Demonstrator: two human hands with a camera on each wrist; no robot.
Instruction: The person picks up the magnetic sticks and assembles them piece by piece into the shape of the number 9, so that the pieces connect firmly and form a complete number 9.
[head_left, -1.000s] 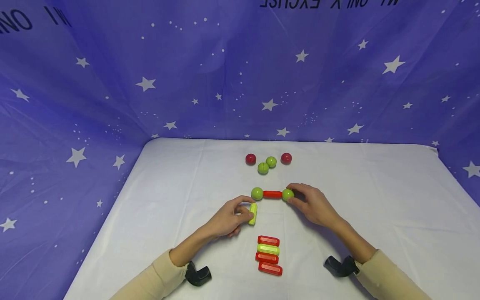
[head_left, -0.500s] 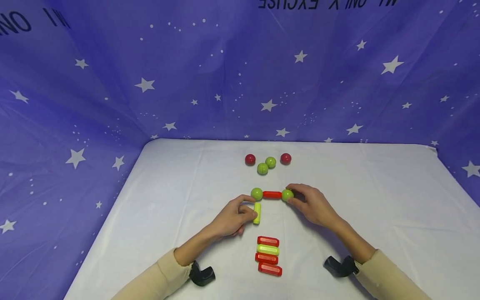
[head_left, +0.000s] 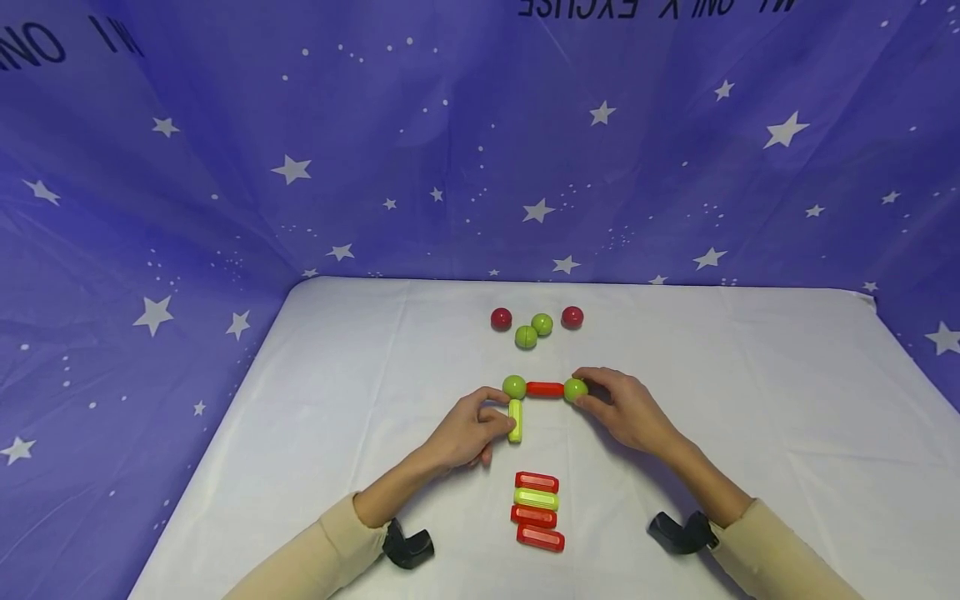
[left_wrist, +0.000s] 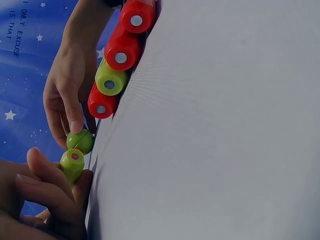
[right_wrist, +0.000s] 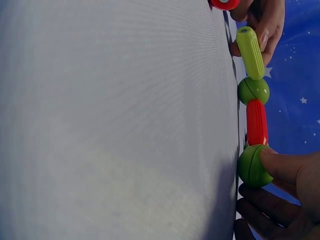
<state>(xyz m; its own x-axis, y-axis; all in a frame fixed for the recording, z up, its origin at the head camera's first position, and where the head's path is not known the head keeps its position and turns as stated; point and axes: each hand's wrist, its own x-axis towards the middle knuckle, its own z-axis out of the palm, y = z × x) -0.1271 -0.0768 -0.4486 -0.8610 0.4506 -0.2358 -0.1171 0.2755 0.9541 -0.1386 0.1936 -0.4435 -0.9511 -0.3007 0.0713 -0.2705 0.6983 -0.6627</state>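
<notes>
My left hand [head_left: 467, 429] pinches a yellow-green magnetic rod [head_left: 515, 422], which points away from me with its far end against the left green ball [head_left: 514, 387]. A red rod [head_left: 545, 389] lies crosswise between that ball and the right green ball [head_left: 575, 390]. Thumb and fingers of my right hand [head_left: 628, 409] hold the right ball. In the right wrist view the yellow-green rod [right_wrist: 251, 53], ball [right_wrist: 254, 90] and red rod [right_wrist: 257, 122] form one chain. The left wrist view shows the near end of the held rod [left_wrist: 73, 163], with a small round inset.
Nearer me lies a stack of rods: red ones [head_left: 541, 537] and one yellow-green rod [head_left: 536, 499]. Behind the chain sit two red balls [head_left: 501, 318] and two green balls [head_left: 527, 337]. A starry blue curtain [head_left: 450, 167] rises behind the white table [head_left: 360, 358].
My left hand has moved the yellow-green rod right and away from me, straightening it, until its end meets the left green ball. The right hand stays on its ball.
</notes>
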